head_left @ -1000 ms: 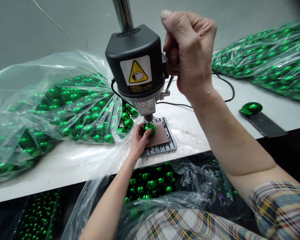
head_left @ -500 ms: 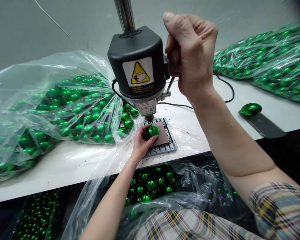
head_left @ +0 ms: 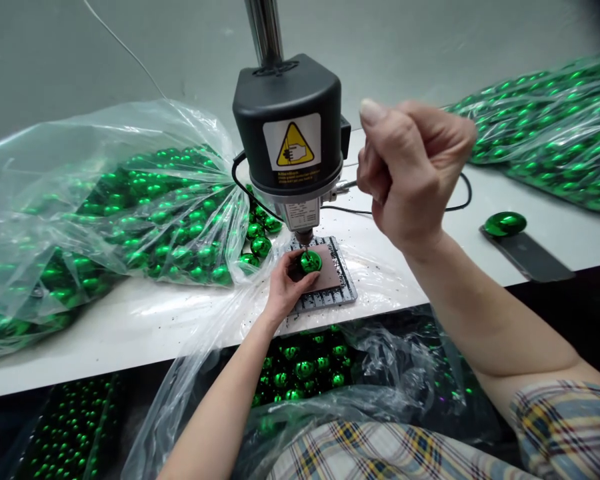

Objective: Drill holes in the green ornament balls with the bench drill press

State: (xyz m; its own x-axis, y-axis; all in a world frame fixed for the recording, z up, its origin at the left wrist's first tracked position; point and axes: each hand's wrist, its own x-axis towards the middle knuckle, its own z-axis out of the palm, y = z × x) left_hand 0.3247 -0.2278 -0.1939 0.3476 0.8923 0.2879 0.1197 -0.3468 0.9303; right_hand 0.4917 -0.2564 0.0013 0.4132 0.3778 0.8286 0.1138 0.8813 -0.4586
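Under the drill press (head_left: 287,127) a shiny green ball (head_left: 311,262) rests on a pinkish pad (head_left: 330,267) over the slotted metal base (head_left: 347,290). My left hand (head_left: 287,283) grips this ball from its left side, thumb at the front and fingers behind. The drill bit (head_left: 307,249) comes down at the top of the ball; whether it has pierced it I cannot make out. My right hand (head_left: 415,170) is closed around the end of the drill press lever (head_left: 349,185), at the right of the black motor housing.
Clear plastic bags of green balls lie at left (head_left: 145,213) and back right (head_left: 555,133). Several loose balls (head_left: 261,247) sit beside the press. One green ball (head_left: 505,224) rests on a phone (head_left: 530,257). Below the table edge, an open bag (head_left: 395,360) holds more balls. Dark shavings dot the base.
My right hand has come down and to the right with the lever. The drill's lower end sits slightly lower against the ball. My left hand still grips the ball; the view has shifted a little.
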